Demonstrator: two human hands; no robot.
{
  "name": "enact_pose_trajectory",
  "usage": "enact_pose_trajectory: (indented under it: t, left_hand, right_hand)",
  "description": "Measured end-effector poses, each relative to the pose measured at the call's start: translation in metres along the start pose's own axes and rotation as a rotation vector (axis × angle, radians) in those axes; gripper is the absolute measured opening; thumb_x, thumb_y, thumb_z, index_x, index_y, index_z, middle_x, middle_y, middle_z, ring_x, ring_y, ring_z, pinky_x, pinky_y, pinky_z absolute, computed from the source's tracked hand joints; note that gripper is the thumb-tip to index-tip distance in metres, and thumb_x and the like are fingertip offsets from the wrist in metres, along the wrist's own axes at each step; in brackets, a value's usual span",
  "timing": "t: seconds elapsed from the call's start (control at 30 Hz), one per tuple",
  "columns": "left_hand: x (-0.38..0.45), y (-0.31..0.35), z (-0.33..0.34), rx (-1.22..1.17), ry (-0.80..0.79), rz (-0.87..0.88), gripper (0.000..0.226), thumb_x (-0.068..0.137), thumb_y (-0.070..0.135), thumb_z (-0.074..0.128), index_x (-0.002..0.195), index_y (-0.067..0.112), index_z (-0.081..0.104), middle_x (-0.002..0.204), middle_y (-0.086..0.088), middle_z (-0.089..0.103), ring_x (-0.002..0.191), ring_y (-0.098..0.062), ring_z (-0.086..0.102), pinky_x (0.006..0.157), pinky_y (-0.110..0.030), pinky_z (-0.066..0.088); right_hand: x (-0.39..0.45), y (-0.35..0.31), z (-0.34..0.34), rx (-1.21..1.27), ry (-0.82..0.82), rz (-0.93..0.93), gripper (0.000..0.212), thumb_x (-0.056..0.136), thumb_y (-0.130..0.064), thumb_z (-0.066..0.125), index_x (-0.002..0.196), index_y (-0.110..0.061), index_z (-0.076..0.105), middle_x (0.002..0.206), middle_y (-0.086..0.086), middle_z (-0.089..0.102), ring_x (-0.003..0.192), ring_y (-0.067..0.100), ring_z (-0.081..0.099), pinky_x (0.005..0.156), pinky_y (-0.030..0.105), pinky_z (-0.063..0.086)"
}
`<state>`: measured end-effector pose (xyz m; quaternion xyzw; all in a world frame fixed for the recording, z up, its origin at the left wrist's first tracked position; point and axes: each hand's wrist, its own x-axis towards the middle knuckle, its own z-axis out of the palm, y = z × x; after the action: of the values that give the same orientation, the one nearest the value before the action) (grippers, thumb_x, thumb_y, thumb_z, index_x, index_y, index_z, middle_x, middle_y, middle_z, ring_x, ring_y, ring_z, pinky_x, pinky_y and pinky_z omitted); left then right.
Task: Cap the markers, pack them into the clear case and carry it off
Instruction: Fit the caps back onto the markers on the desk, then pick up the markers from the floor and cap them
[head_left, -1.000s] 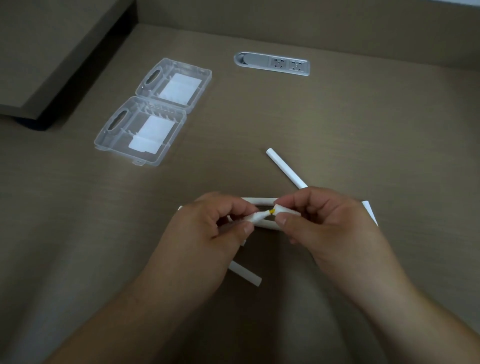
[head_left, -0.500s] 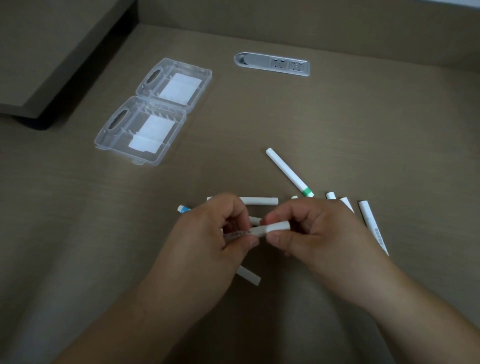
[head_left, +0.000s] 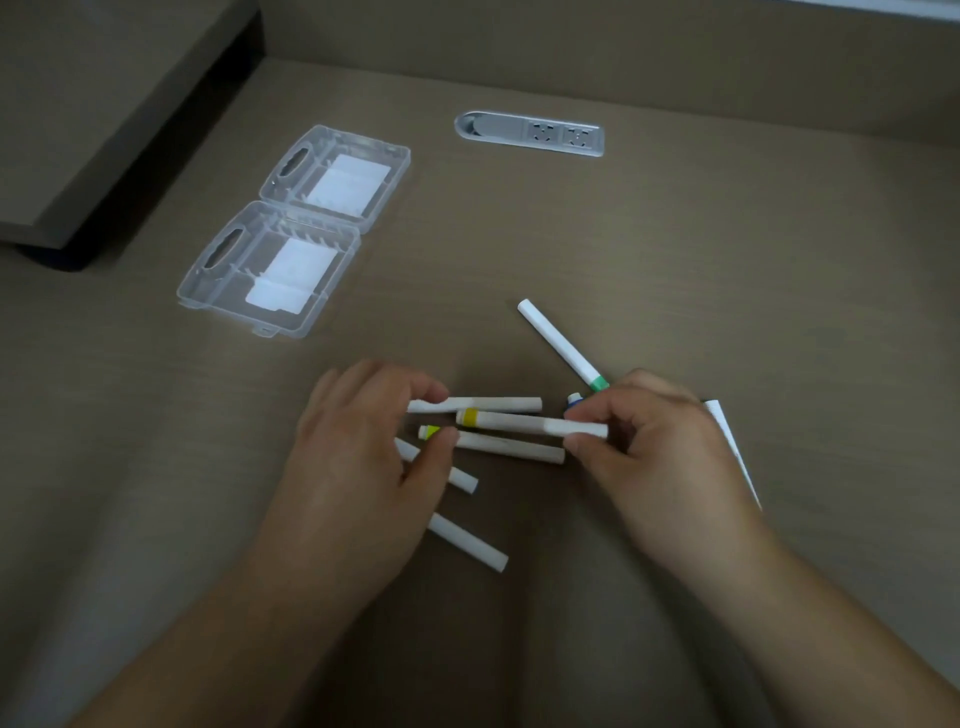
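The brown table (head_left: 675, 270) carries an open clear case (head_left: 291, 228) at far left, a built-in socket strip (head_left: 530, 133), and scattered white markers (head_left: 561, 345), perhaps seven.

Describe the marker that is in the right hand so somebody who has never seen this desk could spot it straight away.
Start at the open clear case at the desk's far left, then come toward the camera to the two hands. The right hand pinches one end of a white marker lying roughly crosswise between the hands. Unlike the plain white or green-banded ones nearby, it has a yellow band near its left end.
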<state>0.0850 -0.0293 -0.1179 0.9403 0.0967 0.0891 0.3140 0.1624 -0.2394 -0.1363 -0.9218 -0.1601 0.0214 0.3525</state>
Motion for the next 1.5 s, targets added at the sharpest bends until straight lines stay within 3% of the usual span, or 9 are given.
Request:
enact_pose_trajectory:
  t: [0.1, 0.23, 0.37, 0.5, 0.67, 0.87, 1.03, 1.17, 1.5]
  left_hand:
    - [-0.003, -0.002, 0.005, 0.066, -0.037, 0.004, 0.025, 0.082, 0.038, 0.058, 0.107, 0.036, 0.058, 0.099, 0.023, 0.048, 0.097, 0.000, 0.041, 0.081, -0.025, 0.038]
    - [-0.006, -0.004, 0.011, 0.112, -0.092, 0.019, 0.032, 0.082, 0.041, 0.057, 0.113, 0.036, 0.058, 0.100, 0.024, 0.044, 0.098, 0.000, 0.040, 0.083, -0.026, 0.039]
    - [-0.006, -0.003, 0.012, 0.122, -0.107, 0.031, 0.039, 0.082, 0.043, 0.056, 0.120, 0.037, 0.056, 0.109, 0.024, 0.045, 0.106, -0.001, 0.040, 0.088, -0.028, 0.039]
    - [-0.003, 0.002, 0.011, 0.151, -0.146, 0.045, 0.053, 0.084, 0.048, 0.055, 0.135, 0.034, 0.050, 0.128, 0.015, 0.051, 0.122, -0.007, 0.040, 0.101, -0.036, 0.041]
    - [0.002, 0.015, 0.006, 0.215, -0.248, 0.054, 0.064, 0.087, 0.054, 0.055, 0.145, 0.034, 0.038, 0.144, 0.010, 0.042, 0.132, -0.015, 0.033, 0.108, -0.036, 0.033]
    - [-0.004, 0.028, -0.006, 0.240, -0.319, 0.083, 0.066, 0.087, 0.055, 0.057, 0.146, 0.033, 0.037, 0.145, 0.005, 0.045, 0.134, -0.021, 0.036, 0.110, -0.044, 0.037]
    - [-0.015, 0.041, -0.008, 0.275, -0.347, 0.159, 0.067, 0.084, 0.053, 0.060, 0.144, 0.029, 0.042, 0.142, 0.002, 0.048, 0.132, -0.024, 0.039, 0.109, -0.039, 0.034]
    - [-0.028, 0.054, 0.000, 0.307, -0.376, 0.235, 0.068, 0.084, 0.055, 0.059, 0.144, 0.027, 0.043, 0.148, 0.000, 0.045, 0.137, -0.024, 0.037, 0.114, -0.042, 0.032]
    - [-0.076, 0.128, 0.054, 0.299, -0.504, 0.429, 0.071, 0.086, 0.060, 0.053, 0.147, 0.030, 0.033, 0.151, 0.004, 0.037, 0.140, -0.022, 0.028, 0.113, -0.043, 0.029]
  right_hand:
    - [0.002, -0.002, 0.009, -0.128, 0.004, -0.080, 0.008, 0.080, -0.023, 0.072, 0.082, -0.030, 0.075, 0.083, -0.010, 0.062, 0.083, 0.014, 0.056, 0.078, 0.036, 0.047]
    - [0.002, -0.004, 0.015, -0.225, 0.011, -0.106, 0.014, 0.079, -0.031, 0.065, 0.088, -0.030, 0.076, 0.084, -0.007, 0.063, 0.083, 0.017, 0.056, 0.077, 0.032, 0.042]
    - [-0.001, -0.003, 0.014, -0.185, 0.020, -0.094, 0.016, 0.078, -0.029, 0.071, 0.093, -0.028, 0.076, 0.090, -0.007, 0.064, 0.087, 0.017, 0.058, 0.080, 0.032, 0.046]
    - [-0.006, -0.004, 0.008, -0.172, 0.031, -0.063, 0.026, 0.077, -0.034, 0.070, 0.102, -0.026, 0.074, 0.100, -0.009, 0.064, 0.096, 0.015, 0.056, 0.086, 0.031, 0.046]
    - [-0.016, -0.014, -0.006, -0.241, -0.040, 0.002, 0.046, 0.077, -0.048, 0.062, 0.117, -0.026, 0.068, 0.115, -0.006, 0.063, 0.110, 0.020, 0.055, 0.095, 0.029, 0.042]
    - [-0.042, -0.029, -0.022, -0.336, -0.105, 0.081, 0.066, 0.074, -0.058, 0.060, 0.134, -0.030, 0.056, 0.130, -0.003, 0.057, 0.123, 0.023, 0.048, 0.106, 0.035, 0.038]
    - [-0.071, -0.035, -0.033, -0.373, -0.076, 0.156, 0.061, 0.074, -0.057, 0.067, 0.129, -0.032, 0.056, 0.128, -0.001, 0.057, 0.123, 0.025, 0.048, 0.101, 0.036, 0.038]
    - [-0.096, -0.028, -0.040, -0.385, -0.057, 0.228, 0.058, 0.074, -0.059, 0.064, 0.125, -0.033, 0.056, 0.124, -0.001, 0.056, 0.119, 0.026, 0.048, 0.097, 0.039, 0.039]
    - [-0.196, 0.018, -0.085, -0.360, 0.054, 0.435, 0.069, 0.075, -0.064, 0.059, 0.136, -0.034, 0.049, 0.131, -0.004, 0.053, 0.123, 0.023, 0.044, 0.102, 0.041, 0.039]
